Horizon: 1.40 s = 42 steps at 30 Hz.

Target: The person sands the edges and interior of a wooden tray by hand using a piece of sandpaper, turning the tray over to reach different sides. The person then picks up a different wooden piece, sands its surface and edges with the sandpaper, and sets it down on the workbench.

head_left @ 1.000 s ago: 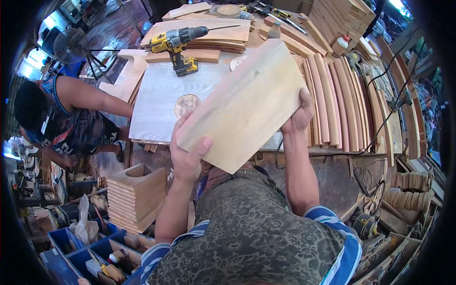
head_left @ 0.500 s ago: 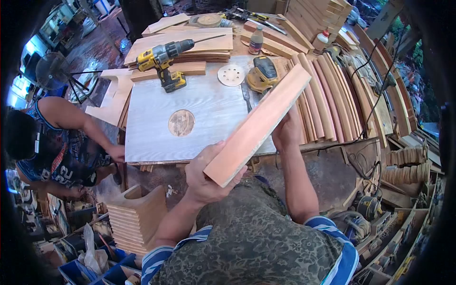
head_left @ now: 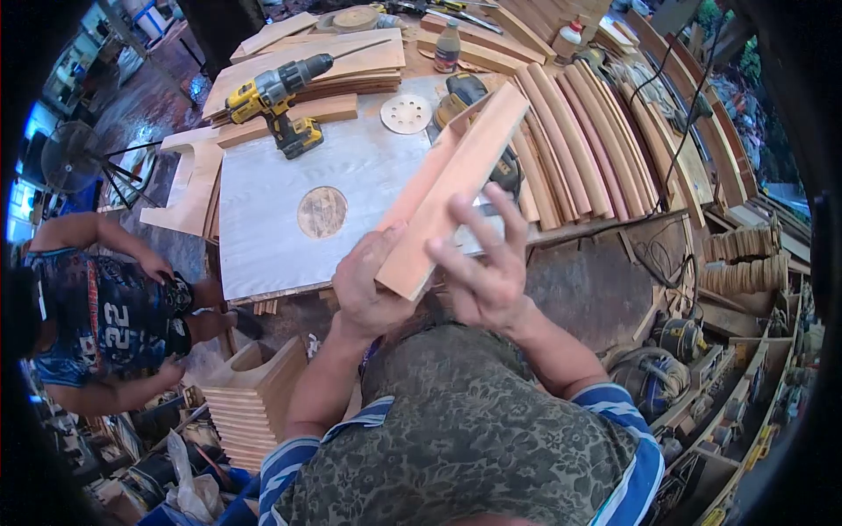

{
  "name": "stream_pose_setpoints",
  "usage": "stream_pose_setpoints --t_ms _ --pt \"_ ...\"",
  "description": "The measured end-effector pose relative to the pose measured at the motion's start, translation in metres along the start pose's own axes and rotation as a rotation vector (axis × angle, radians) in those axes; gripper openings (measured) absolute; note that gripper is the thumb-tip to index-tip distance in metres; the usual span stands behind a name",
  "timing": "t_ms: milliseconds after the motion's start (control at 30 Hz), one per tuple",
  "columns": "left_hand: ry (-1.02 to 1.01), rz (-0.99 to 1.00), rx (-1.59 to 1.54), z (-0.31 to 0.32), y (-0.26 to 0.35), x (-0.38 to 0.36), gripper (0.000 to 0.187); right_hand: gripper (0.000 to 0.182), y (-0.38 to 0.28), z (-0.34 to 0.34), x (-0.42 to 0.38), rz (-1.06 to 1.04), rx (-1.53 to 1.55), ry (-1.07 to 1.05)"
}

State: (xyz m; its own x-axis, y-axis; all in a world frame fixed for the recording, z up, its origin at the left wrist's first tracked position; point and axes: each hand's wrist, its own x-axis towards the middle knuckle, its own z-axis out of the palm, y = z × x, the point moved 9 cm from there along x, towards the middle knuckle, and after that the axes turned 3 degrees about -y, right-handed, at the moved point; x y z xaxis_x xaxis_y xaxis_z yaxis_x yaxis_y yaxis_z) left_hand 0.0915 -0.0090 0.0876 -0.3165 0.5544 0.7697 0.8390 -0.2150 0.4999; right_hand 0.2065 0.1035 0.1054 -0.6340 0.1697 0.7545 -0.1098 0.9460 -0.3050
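Observation:
A long pale wooden piece (head_left: 471, 180) slants up and away in front of me, two of its long faces showing. My left hand (head_left: 364, 273) is wrapped round its near end. Beside that end, on the right, my right hand (head_left: 485, 263) is open with fingers spread, the fingertips close to the wood's edge. Beyond the piece, partly covered by it, sits a yellow and black sander (head_left: 463, 89). A white sanding disc (head_left: 405, 114) with holes lies left of the sander, on a grey-white panel (head_left: 263, 188) with a round wood-coloured patch.
A yellow cordless drill (head_left: 279, 98) rests at the panel's back left, near stacked boards (head_left: 368, 66). Rounded wooden strips (head_left: 570, 140) line the right side. A bottle (head_left: 447, 48) stands at the back. Another person (head_left: 105, 307) is at the left, near stacked cut wood (head_left: 241, 408).
The wooden piece has turned, showing a second long face. My right hand has come from behind it to its near right side, fingers spread. The other person's hand has left the panel's edge.

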Motion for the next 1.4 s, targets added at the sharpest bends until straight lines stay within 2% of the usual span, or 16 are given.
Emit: stream_pose_setpoints --t_ms 67,167,200,267,333,533,600,633,700,1067,1200,1267,1333,1400 --pt "-0.021 -0.006 0.0 0.0 0.0 0.0 0.069 0.039 -0.004 0.005 -0.003 -0.046 0.041 -0.049" --pt "-0.042 -0.026 -0.009 0.001 -0.003 -0.002 0.066 0.052 0.041 0.002 -0.001 0.093 -0.11 0.025" --pt "-0.046 -0.038 -0.021 0.001 -0.005 -0.003 0.064 0.052 0.044 0.001 0.001 0.095 -0.115 0.03" --pt "-0.036 -0.03 -0.015 0.001 -0.006 -0.004 0.064 0.052 0.061 -0.006 -0.002 0.266 -0.188 0.097" --pt "-0.025 -0.029 -0.01 0.0 -0.006 -0.007 0.065 0.055 0.059 -0.002 -0.008 0.231 -0.216 0.088" --pt "-0.058 -0.058 -0.036 0.006 -0.012 -0.01 0.066 0.063 0.066 0.011 -0.024 0.344 -0.087 0.071" --pt "-0.057 -0.051 -0.047 0.007 -0.011 -0.009 0.065 0.06 0.064 0.011 -0.028 0.356 0.115 0.123" --pt "-0.06 -0.055 -0.044 0.008 -0.011 -0.009 0.065 0.06 0.063 0.011 -0.03 0.359 0.119 0.122" --pt "-0.066 -0.08 -0.03 0.008 -0.012 -0.009 0.066 0.057 0.051 0.009 -0.026 0.247 0.09 0.108" --pt "-0.051 -0.026 0.038 0.012 -0.009 -0.003 0.062 0.062 0.023 0.009 -0.013 0.021 0.164 -0.008" --pt "-0.071 -0.029 0.075 0.011 -0.008 -0.004 0.063 0.06 0.054 0.015 -0.019 0.093 0.093 0.05" --pt "-0.073 -0.024 0.085 0.009 -0.009 -0.009 0.063 0.056 0.07 0.012 -0.019 0.251 0.027 0.044" --pt "-0.078 -0.019 0.093 0.007 -0.009 -0.011 0.062 0.054 0.075 0.016 -0.025 0.253 0.021 0.027" --pt "-0.108 0.054 0.122 0.007 -0.003 -0.01 0.058 0.056 0.089 0.025 -0.037 0.393 0.217 0.051"
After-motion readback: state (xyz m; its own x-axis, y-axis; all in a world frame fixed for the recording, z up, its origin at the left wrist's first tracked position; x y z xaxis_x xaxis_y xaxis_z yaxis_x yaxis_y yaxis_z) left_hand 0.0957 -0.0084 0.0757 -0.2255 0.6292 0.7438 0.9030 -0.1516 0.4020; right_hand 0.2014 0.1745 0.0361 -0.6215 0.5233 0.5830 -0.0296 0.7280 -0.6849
